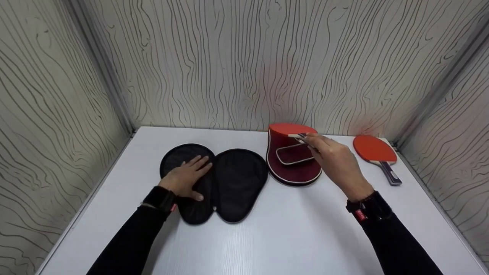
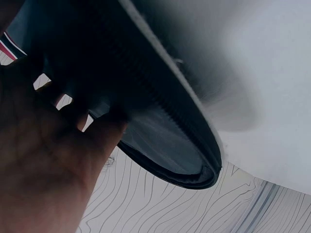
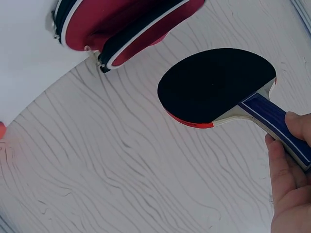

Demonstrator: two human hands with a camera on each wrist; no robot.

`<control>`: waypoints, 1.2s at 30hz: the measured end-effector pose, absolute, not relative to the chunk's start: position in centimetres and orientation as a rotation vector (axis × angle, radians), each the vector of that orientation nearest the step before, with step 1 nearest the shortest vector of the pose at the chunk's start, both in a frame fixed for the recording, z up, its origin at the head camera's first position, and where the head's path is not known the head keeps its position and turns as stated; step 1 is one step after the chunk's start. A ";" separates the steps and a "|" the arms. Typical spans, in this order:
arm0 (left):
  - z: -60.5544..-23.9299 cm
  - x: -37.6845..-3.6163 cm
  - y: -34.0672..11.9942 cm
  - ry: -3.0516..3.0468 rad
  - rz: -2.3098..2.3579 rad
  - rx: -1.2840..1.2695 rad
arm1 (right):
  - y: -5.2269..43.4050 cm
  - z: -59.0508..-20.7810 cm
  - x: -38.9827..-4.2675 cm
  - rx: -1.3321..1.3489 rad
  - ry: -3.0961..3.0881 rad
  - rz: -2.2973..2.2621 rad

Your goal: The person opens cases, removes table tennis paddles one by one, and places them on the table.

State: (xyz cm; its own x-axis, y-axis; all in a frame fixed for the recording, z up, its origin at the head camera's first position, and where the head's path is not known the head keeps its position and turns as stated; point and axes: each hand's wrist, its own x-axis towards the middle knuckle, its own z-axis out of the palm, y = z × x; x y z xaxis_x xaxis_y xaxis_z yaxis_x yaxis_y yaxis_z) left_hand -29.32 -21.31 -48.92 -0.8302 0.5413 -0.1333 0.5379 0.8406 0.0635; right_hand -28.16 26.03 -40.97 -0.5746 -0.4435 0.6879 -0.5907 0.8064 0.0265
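A: Where are the hands?

B: The left hand (image 1: 186, 177) lies flat, fingers straight and spread, pressing on the left half of the black case (image 1: 240, 183). That case is unzipped and spread open on the white bench (image 1: 290, 233). The left wrist view shows its zipper edge (image 2: 194, 141) close up, with the palm (image 2: 43, 170) against the dark lining.

A: And the right?

B: The right hand (image 1: 338, 164) pinches the handle of a paddle (image 1: 289, 129), fingers curled around it. The paddle hangs in the air, red face up, over the red case (image 1: 294, 162). In the right wrist view its underside is black (image 3: 218, 85), and the handle (image 3: 279, 128) is blue with pale edges, gripped between thumb and fingers (image 3: 289, 179).

A: What else is around?

B: The red case sits just right of the black one, close but apart, near the back wall (image 1: 244, 65). It is maroon with white piping and a small pocket on top. A second paddle (image 1: 376, 152) rests flat near the right rear corner, red side up, handle toward the person, well apart from the black case.

A: Anything in the way?

B: The red case lies between the held paddle and the open black case. The right hand hides part of the red case's right side. Both sleeves are black, and a dark band sits on each wrist.
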 end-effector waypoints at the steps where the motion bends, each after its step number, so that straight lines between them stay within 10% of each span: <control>1: -48.9 -29.3 -21.3 2.874 0.038 0.848 | 26.3 -40.9 -28.3 0.747 -2.278 0.274; 36: -48.7 -29.3 -21.3 2.856 0.047 0.842 | 33.7 -41.4 -30.2 0.424 -2.433 0.432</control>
